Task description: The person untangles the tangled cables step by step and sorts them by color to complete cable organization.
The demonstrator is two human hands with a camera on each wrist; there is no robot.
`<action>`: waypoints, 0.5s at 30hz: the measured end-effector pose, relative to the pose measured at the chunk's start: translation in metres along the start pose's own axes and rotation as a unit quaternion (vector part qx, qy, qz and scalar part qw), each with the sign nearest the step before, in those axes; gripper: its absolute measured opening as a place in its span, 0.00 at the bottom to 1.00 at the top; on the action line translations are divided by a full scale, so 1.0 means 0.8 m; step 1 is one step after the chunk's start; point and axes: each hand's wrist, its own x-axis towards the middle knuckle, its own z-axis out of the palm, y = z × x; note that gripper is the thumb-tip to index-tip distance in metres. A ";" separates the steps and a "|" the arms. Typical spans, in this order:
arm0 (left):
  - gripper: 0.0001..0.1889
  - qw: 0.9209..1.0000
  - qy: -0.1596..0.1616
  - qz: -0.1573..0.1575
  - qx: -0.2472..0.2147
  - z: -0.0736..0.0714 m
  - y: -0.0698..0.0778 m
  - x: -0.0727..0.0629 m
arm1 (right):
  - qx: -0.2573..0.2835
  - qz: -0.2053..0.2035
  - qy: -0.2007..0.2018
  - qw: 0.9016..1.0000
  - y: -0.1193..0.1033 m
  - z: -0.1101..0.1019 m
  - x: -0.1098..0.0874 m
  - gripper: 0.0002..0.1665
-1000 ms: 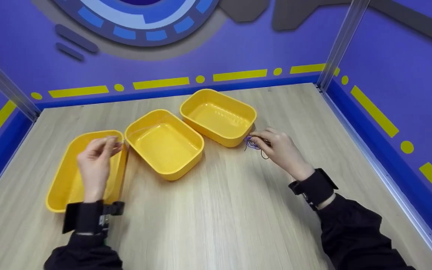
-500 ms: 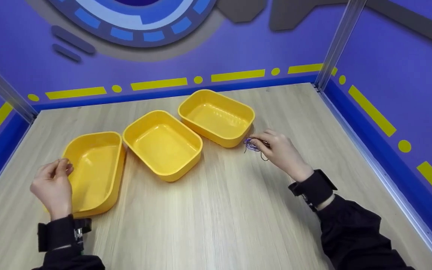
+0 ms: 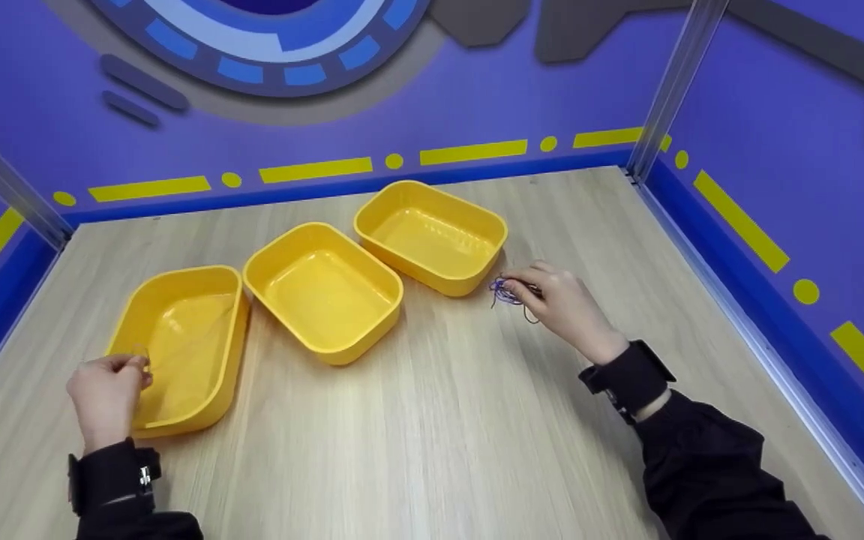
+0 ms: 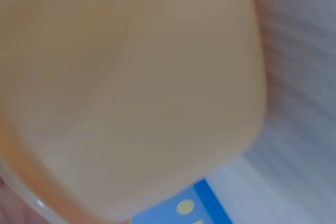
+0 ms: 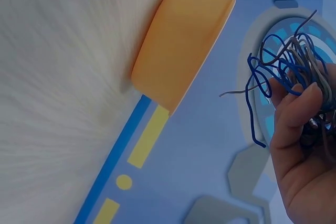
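1. Two hands are over the desk (image 3: 469, 427), well apart: the left hand (image 3: 104, 394) at the left side and the right hand (image 3: 565, 306) at the right.
2. The right hand pinches a tangled wire bundle (image 3: 507, 291) between thumb and fingers. The right wrist view shows blue and grey strands in it, with several loose ends sticking out past the fingertips.
3. That bundle is held just beside the near right corner of the far bin (image 3: 432, 240), outside it, one dark loop drooping below the hand.
4. The left hand is at the left edge of the left bin (image 3: 184, 326), its fingertips drawn together. A faint, pale loop shows by them; I cannot tell what it is or whether they pinch it.
5. All three bins are yellow and rounded at the corners. The middle bin (image 3: 323, 292) stands between the other two, very near both; whether their rims touch is hard to tell.
6. Both wrists wear black bands below dark sleeves (image 3: 709, 457).
7. Behind the desk rises a blue-purple wall (image 3: 492, 97) marked with yellow dashes and dots.
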 end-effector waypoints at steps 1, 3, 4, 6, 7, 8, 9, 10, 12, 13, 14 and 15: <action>0.19 1.000 -0.022 0.001 0.018 0.001 -0.001 0.002 | 0.000 0.000 -0.001 1.000 0.001 0.000 0.000 0.13; 0.20 0.997 -0.060 0.006 0.054 0.002 -0.002 0.006 | -0.002 0.000 -0.002 1.000 0.001 0.000 0.000 0.13; 0.20 0.995 -0.074 0.011 0.073 0.003 -0.002 0.007 | -0.003 0.000 -0.002 1.000 0.001 0.000 0.000 0.13; 0.20 0.990 -0.091 0.026 0.105 0.006 -0.001 0.009 | -0.003 0.000 -0.001 1.000 0.001 0.000 0.000 0.13; 0.20 0.987 -0.095 0.040 0.124 0.008 0.000 0.008 | -0.003 0.000 -0.001 1.000 0.001 0.000 0.000 0.13; 0.20 0.984 -0.098 0.051 0.141 0.010 0.003 0.008 | -0.003 0.000 0.000 1.000 0.001 0.000 0.000 0.13; 0.20 0.982 -0.100 0.059 0.152 0.011 0.006 0.006 | -0.002 0.001 -0.001 1.000 0.002 0.000 -0.001 0.13; 0.20 0.979 -0.101 0.069 0.162 0.013 0.009 0.005 | -0.001 0.002 -0.002 1.000 0.002 0.000 -0.001 0.13; 0.22 0.973 -0.107 0.091 0.181 0.016 0.018 0.000 | 0.000 0.004 -0.004 1.000 0.003 0.001 -0.001 0.14; 0.24 0.970 -0.112 0.100 0.190 0.017 0.024 -0.002 | 0.000 0.006 -0.005 1.000 0.003 0.001 -0.001 0.14; 0.25 0.968 -0.122 0.101 0.194 0.018 0.030 -0.004 | 0.001 0.008 -0.005 1.000 0.003 0.000 -0.002 0.14; 0.27 0.966 -0.130 0.104 0.196 0.019 0.036 -0.007 | 0.002 0.008 -0.004 1.000 0.002 0.000 -0.002 0.14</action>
